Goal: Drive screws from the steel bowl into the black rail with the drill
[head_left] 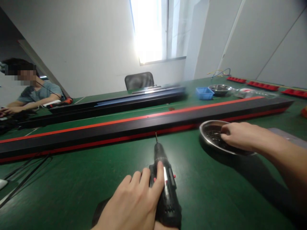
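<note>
My left hand (136,198) is wrapped around a black power drill (169,195), one finger lying along its top. The drill lies low over the green table, and its thin bit (156,138) points forward at a long black bar with red edges (134,125). To the right, my right hand (240,135) reaches into a round metal bowl (206,140). Small dark pieces, probably screws (213,136), lie in the bowl. The right fingers are curled down among them, their tips hidden.
Behind the bar lie more long dark rails (120,101). A blue bin (204,93), another metal bowl (219,89) and a plastic bag (244,92) stand at the back right, near red strips (262,85). A person (40,92) sits at the far left. Cables (28,171) cross the left front.
</note>
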A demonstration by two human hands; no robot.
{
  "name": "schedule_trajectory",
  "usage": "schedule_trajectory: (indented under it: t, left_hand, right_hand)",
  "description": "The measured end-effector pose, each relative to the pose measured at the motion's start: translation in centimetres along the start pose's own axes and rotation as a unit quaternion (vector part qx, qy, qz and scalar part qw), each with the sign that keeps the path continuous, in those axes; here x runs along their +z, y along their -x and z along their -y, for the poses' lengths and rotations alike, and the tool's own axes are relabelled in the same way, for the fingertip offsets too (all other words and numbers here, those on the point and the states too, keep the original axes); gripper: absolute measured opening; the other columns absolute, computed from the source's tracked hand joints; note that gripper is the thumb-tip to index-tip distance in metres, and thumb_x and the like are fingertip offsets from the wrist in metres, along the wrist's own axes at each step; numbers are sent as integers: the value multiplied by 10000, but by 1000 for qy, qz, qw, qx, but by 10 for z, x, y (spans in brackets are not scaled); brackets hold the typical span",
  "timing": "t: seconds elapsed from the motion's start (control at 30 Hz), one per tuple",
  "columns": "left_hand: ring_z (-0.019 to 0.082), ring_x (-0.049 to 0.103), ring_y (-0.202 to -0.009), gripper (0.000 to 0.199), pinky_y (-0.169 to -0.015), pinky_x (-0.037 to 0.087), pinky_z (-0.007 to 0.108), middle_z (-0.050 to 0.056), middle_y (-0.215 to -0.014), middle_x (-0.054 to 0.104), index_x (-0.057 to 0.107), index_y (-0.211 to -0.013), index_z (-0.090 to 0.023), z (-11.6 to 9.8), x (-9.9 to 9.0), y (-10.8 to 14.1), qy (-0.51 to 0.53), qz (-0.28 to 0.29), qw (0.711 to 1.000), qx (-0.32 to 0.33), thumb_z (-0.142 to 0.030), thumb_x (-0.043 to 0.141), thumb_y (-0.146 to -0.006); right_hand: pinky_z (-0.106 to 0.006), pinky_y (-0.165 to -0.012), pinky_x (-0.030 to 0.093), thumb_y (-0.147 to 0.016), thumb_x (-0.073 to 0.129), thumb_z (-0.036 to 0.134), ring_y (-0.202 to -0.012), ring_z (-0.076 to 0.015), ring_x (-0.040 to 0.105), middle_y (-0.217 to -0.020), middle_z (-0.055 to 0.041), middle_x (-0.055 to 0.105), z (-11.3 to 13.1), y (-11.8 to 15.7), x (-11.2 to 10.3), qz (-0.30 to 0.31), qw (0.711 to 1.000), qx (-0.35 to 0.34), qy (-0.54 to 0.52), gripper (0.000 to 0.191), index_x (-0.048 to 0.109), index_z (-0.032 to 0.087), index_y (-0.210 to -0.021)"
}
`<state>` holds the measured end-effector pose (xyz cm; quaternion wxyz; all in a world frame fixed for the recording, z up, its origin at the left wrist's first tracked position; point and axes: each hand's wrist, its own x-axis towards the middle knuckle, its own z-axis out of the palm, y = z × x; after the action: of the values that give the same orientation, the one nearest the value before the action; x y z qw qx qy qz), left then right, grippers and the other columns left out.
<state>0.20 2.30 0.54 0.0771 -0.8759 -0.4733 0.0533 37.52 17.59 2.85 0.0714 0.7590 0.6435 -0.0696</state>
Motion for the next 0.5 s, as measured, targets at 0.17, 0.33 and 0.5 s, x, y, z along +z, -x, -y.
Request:
schedule_trajectory:
  t: [0.17, 0.33, 0.5]
  left_hand:
    - [269, 612, -853, 1088, -753, 534, 430, 89, -1039, 604, 369, -1562, -189, 0, 0, -1, 21, -18, 1000, 7, -944, 363, -778]
    - [271, 630, -845, 940, -729, 555, 428, 90, -1040, 624, 355, -1564, -187, -1, 1, 1, 10, -31, 999, 6, -823, 435, -876]
    - [229, 640, -725, 602, -605, 516, 343, 55, -941, 659, 353, -1549, -187, -9, 11, 12, -134, -73, 988, 18, -288, 520, -980]
  right_hand:
    - [-356, -586, 403, -730, 646, 214, -642, -256, 663, -845, -170, 719, -4, 9, -1, 44, 998, 30, 29, 157, 759, 201, -839]
    - [-357, -576, 404, -732, 661, 181, -621, -257, 656, -822, -173, 707, -7, 10, 4, 0, 999, 19, 43, 96, 751, 195, -763]
    - [-351, -575, 413, -803, 638, 229, -632, -257, 658, -827, -161, 711, -12, 5, 2, -7, 1000, 17, 23, 134, 769, 199, -802]
